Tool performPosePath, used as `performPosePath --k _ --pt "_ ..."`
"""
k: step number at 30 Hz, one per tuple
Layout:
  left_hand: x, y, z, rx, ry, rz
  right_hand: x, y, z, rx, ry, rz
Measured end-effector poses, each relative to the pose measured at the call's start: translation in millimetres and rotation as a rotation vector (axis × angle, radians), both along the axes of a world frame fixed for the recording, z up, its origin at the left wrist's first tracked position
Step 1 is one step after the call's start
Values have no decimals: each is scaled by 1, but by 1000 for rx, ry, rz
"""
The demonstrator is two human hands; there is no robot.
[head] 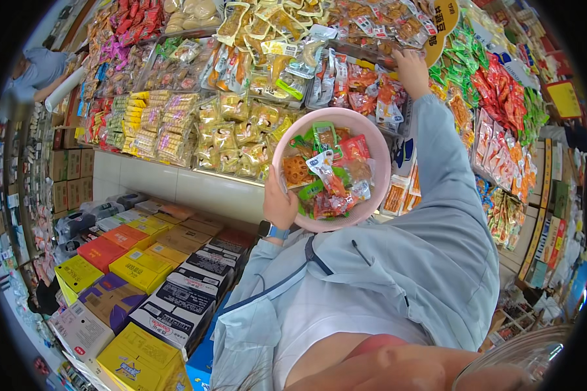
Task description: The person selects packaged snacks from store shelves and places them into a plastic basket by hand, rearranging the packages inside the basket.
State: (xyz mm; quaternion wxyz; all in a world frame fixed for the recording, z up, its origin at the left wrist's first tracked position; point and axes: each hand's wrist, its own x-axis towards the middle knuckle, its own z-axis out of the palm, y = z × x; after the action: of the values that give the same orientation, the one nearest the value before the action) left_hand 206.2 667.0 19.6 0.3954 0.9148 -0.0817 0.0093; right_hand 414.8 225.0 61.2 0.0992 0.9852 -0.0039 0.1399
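Note:
A pink plastic basket (380, 195), held against my body, has its left rim gripped by my left hand (280, 201), which wears a watch with a blue band. Inside lie several wrapped snacks, among them a pack of sliced lotus root (296, 170) and a red and white pouch (328, 171). My right hand (411, 71) reaches out to the front edge of a bin of brown packaged snacks (372, 29), below a yellow sign (440, 36). Its fingertips are partly hidden, so whether it holds anything cannot be told.
Sloping bins of wrapped snacks (244, 132) span the front. Stacked cardboard cartons (142, 269) stand at the lower left, beside my body. Green and red snack packs (501, 93) fill bins on the right. A person in blue (41, 73) is at the far upper left.

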Motion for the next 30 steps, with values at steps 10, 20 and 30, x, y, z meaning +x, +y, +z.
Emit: performPosePath --k 10,20,30 --pt "-1 -2 -7 2 -8 -38 -204 205 -21 1392 333 -121" --pt "-4 0 -1 -11 43 -49 -110 130 -34 900 -319 57" --pt "-5 -1 -4 51 70 -13 91 25 3 320 -501 -339"
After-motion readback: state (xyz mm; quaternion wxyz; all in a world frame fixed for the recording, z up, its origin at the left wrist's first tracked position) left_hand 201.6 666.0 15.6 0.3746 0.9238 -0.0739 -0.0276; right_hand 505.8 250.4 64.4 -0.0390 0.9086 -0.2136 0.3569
